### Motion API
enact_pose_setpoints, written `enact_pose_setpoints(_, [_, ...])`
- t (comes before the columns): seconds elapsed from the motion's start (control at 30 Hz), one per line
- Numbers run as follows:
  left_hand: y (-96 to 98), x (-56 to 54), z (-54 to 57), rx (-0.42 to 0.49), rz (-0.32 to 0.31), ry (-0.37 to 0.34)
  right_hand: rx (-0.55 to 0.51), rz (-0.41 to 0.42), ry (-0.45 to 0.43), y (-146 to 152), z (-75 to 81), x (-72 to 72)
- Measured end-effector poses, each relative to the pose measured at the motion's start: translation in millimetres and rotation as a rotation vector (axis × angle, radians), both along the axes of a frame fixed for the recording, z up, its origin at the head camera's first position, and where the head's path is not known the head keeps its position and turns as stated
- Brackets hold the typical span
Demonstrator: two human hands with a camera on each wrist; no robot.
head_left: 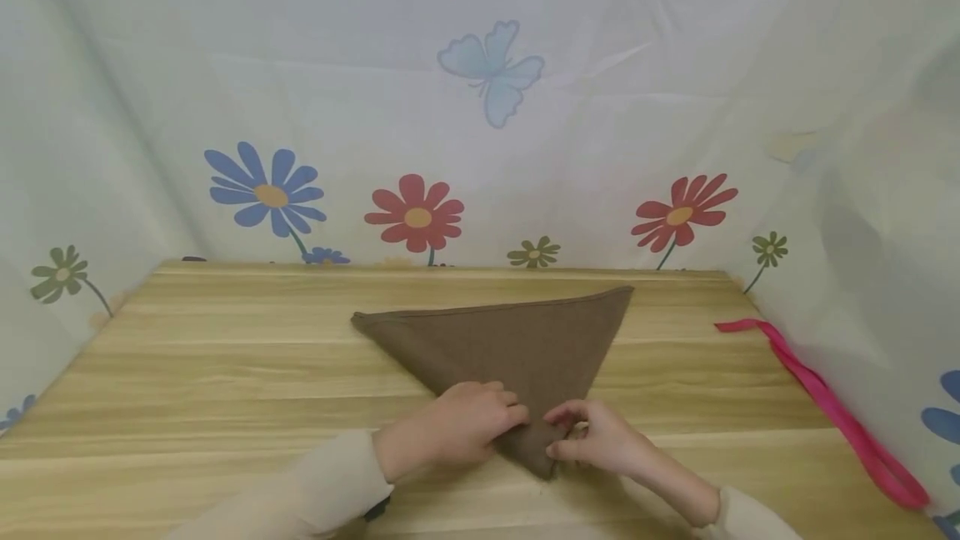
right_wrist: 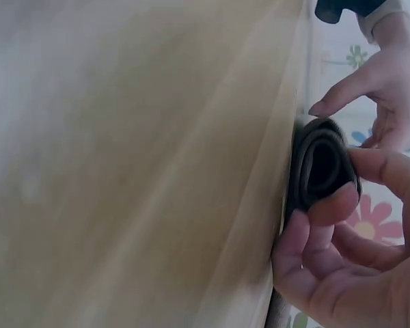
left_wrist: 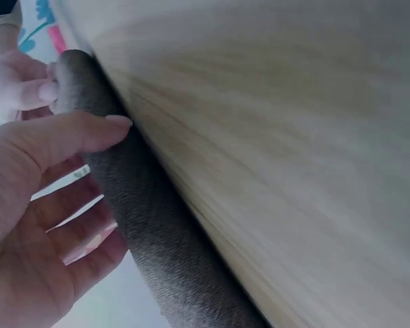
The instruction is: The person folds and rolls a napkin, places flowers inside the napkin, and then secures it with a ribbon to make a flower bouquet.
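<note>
A brown cloth lies on the wooden table, its broad side toward the back and a narrow tip toward the front. Its lower left side is wound into a roll. My left hand holds this roll partway along, thumb on the near face and fingers round the other side. At the front tip my right hand pinches the end of the roll between thumb and fingers. Spiral layers with a hollow middle show at that rolled end in the right wrist view.
A long pink ribbon, doubled back into a loop at its near end, lies along the table's right side. Pale fabric printed with flowers and a butterfly hangs behind the table and at both sides.
</note>
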State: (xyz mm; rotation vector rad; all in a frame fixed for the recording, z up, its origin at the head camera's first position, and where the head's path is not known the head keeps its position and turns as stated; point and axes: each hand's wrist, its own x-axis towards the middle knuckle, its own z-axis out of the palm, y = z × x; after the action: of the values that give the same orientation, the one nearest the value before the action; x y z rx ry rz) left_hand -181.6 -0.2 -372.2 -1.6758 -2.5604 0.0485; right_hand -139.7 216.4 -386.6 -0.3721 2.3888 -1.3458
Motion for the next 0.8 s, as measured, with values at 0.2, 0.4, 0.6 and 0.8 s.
enact_pose_setpoints(0.2, [7.3, -7.6, 1.3, 0.013, 0.018, -0.035, -0.045, -0.032, -0.044, 4, -0.5, -1.0])
enact_pose_setpoints(0.4, [12.6, -14.9, 11.8, 0.014, 0.053, -0.208, -0.066, 0.060, 0.019, 4, 2.0, 5.8])
enact_pose_setpoints(0.6, [16.5, -18.0, 19.6, -0.008, 0.069, -0.407, -0.103, 0.092, 0.002, 6, 3.6, 7.4])
enact_pose_setpoints(0.8, [18.8, -20.0, 16.8, 0.037, 0.067, -0.316, -0.083, 0.069, -0.024, 10, 3.5, 5.1])
